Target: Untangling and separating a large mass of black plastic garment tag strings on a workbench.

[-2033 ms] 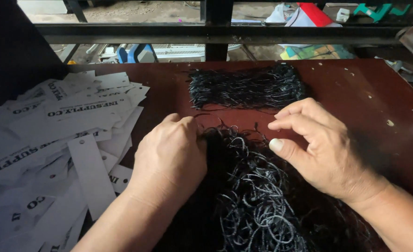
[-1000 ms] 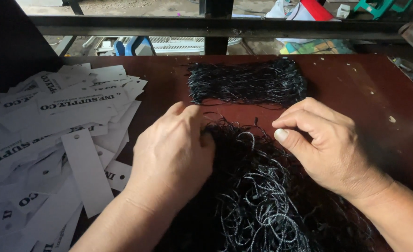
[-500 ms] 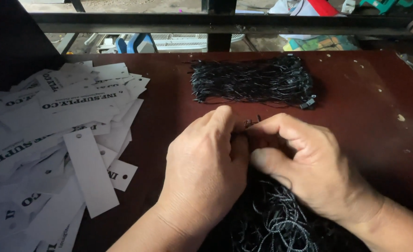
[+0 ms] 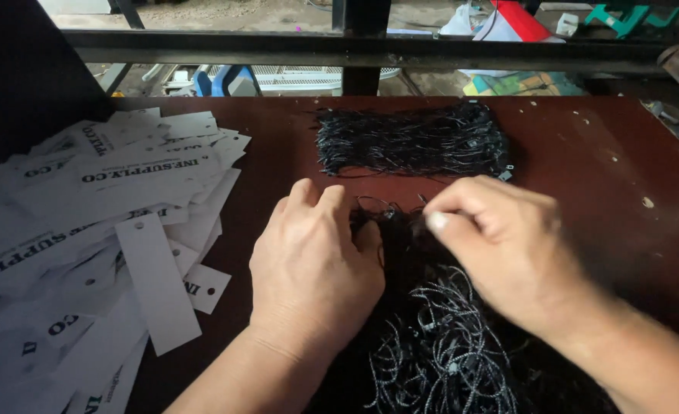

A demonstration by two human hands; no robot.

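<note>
Two bare hands meet over a loose heap of black strings (image 4: 431,337) flecked with white, which lies on a dark red-brown table (image 4: 615,176). At the far edge of the heap the right hand (image 4: 508,253) has its thumb and forefinger pinched shut on a few strands, knuckles raised and the pale thumbnail facing left. Just to the left of that pinch the left hand (image 4: 313,264) rests palm down on the heap, its fingers curled in toward the same spot and its fingertips touching the strings; whether it actually grips any of them cannot be told from this angle. Thin loops of string poke out between the two hands. Beyond the pinch, well apart from it, a second, tidier bundle of black strings (image 4: 412,142) lies stretched across the table. Far to the left of the left hand a wide spread of white paper tags (image 4: 117,230) with black print and punched holes covers the table, the nearest tag close to the left wrist.
</note>
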